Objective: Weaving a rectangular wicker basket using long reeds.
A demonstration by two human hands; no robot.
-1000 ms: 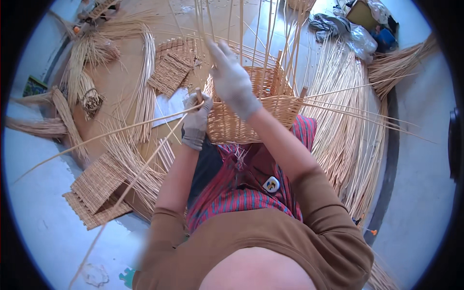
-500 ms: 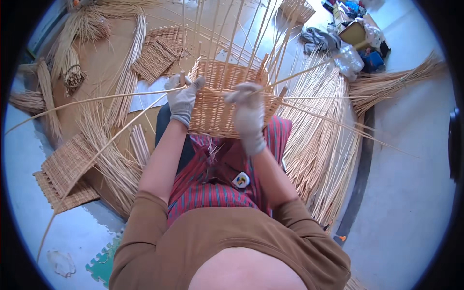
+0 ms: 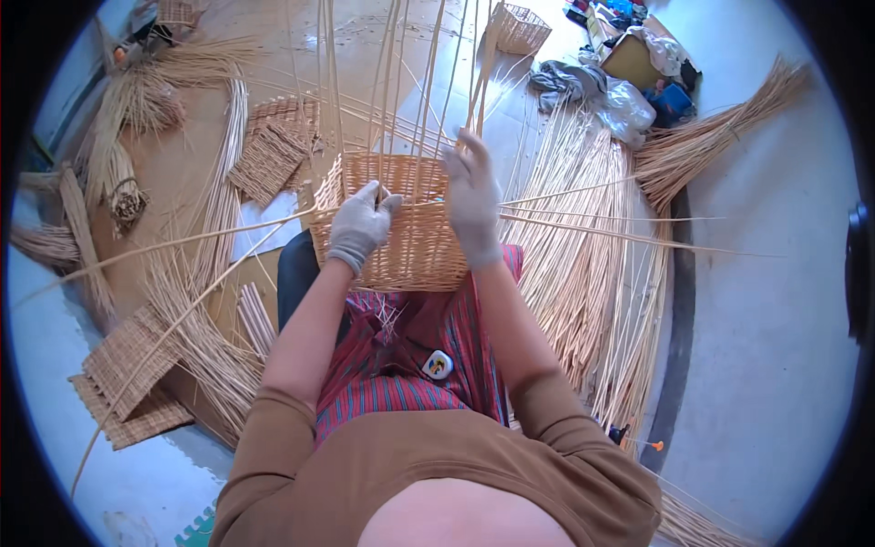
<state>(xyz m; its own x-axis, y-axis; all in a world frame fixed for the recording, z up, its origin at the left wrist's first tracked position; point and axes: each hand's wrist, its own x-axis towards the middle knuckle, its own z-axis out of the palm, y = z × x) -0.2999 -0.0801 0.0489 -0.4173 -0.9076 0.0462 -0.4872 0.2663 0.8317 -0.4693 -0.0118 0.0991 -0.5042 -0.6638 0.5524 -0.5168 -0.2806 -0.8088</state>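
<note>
A half-woven wicker basket (image 3: pixel 410 251) rests on my lap, with tall upright stakes (image 3: pixel 428 73) rising from its walls. My left hand (image 3: pixel 362 226), in a pale glove, is closed on the near wall's upper edge, thumb and fingers around the base of a stake. My right hand (image 3: pixel 472 201), gloved too, is raised at the basket's right side. Its fingers are bent around a pale wicker strand (image 3: pixel 486 77) that runs upward, slightly blurred; the exact grip is partly hidden. Long loose strands (image 3: pixel 173 239) stick out sideways from the basket's corners.
A wide spread of loose canes (image 3: pixel 583 264) lies to the right, a tied bundle (image 3: pixel 720 137) beyond it. Woven panels (image 3: pixel 269 159) and more panels (image 3: pixel 132 374) are on the left. Farther off stand another basket (image 3: pixel 519 29) and a heap of bags and cloth (image 3: pixel 629 100).
The basket's near wall has shifted lower and left. My left hand has moved from the left corner along the edge toward the middle. My right hand has risen, its strand swinging from rightward to upward.
</note>
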